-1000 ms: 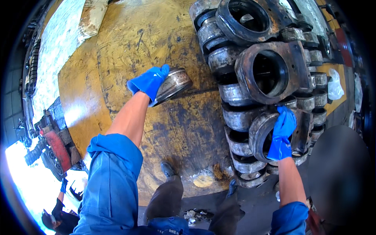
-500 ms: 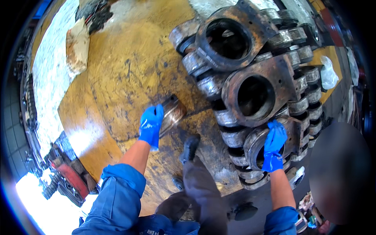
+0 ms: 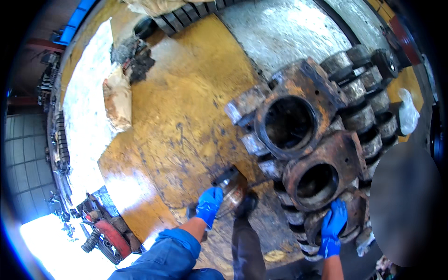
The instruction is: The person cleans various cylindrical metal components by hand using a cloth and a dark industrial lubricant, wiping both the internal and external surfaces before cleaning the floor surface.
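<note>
- The left hand (image 3: 209,205), in a blue glove, has its fingers closed on the near left edge of a metal ring (image 3: 237,191); whether the ring touches the floor is unclear.
- The ring lies just to the right of this grip and a little beyond it, its dark end tilted up and away.
- A dark shoe (image 3: 250,204) is right of the left grip, close beside the ring.
- The right hand (image 3: 334,224), also gloved in blue, lies well right of the left grip, fingers together over the lower housing (image 3: 358,207); I cannot tell whether they grasp it or only rest there.
- Just beyond the right hand sits the middle housing (image 3: 291,186), a rusty flanged piece with a round bore.
- Farther beyond is the upper housing (image 3: 322,109), similarly shaped, with orange rust.
- Stacked rings (image 3: 357,119) lie under and around these housings, out beyond the right hand.
- Stained yellow sheeting (image 3: 182,135) stretches out past the left grip.
- A clear plastic bag (image 3: 409,114) lies farther out, right of the right hand.
</note>
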Available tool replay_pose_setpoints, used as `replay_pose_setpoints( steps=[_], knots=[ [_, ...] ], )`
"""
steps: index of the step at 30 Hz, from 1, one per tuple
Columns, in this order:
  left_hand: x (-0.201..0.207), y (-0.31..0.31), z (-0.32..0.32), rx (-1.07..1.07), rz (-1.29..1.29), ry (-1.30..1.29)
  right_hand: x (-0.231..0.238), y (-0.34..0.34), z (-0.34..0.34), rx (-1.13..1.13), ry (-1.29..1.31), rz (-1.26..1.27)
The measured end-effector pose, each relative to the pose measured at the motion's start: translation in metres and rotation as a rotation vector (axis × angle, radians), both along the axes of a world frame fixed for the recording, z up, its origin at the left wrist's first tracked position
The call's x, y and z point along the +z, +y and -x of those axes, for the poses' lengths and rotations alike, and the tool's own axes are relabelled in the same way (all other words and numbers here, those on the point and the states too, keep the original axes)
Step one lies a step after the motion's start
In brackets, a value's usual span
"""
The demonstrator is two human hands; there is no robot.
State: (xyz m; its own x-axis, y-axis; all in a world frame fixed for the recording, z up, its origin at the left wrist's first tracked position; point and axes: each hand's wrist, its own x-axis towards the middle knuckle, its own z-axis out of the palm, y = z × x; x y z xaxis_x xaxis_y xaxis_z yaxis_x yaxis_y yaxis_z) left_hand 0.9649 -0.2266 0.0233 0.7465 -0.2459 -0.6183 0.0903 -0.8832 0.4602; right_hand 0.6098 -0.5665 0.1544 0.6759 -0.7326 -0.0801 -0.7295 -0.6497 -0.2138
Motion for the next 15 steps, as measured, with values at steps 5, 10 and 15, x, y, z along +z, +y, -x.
replay_pose_setpoints(
  steps=[5, 10, 15],
  knots=[
    [0.012, -0.012, -0.009, -0.068, -0.04, 0.082, 0.015, 0.123, -0.063, -0.041, -0.315, -0.074],
    [0.02, 0.018, -0.018, -0.117, 0.002, 0.169, -0.1, 0.305, -0.156, -0.808, -0.696, -0.832],
    [0.01, -0.002, -0.023, -0.219, 0.155, 0.438, -0.192, 0.333, -0.207, -1.685, -0.995, -1.508]
  ],
)
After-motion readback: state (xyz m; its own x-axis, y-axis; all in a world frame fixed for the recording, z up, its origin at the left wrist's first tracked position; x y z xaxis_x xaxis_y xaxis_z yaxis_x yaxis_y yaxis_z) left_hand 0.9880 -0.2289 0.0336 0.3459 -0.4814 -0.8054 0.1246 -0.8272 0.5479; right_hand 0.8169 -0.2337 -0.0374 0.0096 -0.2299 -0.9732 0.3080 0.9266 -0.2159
